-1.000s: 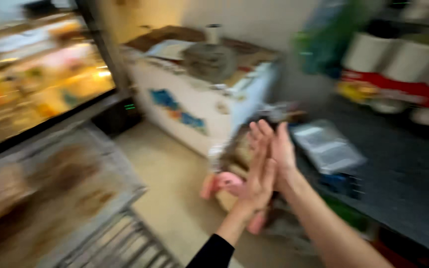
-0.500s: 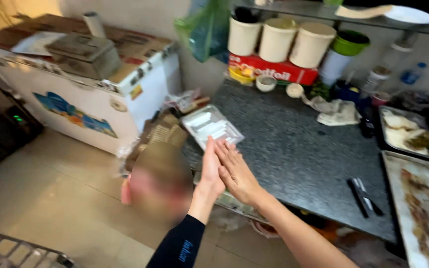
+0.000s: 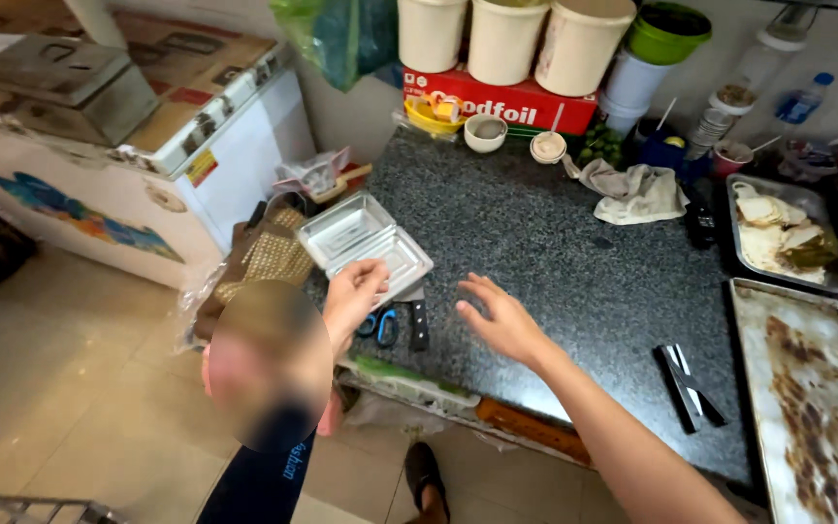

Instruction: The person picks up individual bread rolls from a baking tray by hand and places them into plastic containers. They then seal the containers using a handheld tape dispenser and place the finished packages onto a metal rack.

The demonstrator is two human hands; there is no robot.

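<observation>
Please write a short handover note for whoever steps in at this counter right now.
Left hand: empty as far as shows, fingers curled, over the corner of the foil trays at the counter's left edge.
Right hand: open and empty, above the dark granite counter, touching nothing.
Scissors and a knife lie just in front of the trays; black tongs lie to the right, beside a greasy baking tray.
Done: nothing picked up.
Left: trays and tools untouched.

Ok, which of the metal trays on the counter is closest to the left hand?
The stacked foil trays at the counter's near-left corner, right beside the left hand. The food tray and the stained baking sheet sit far right.
</observation>
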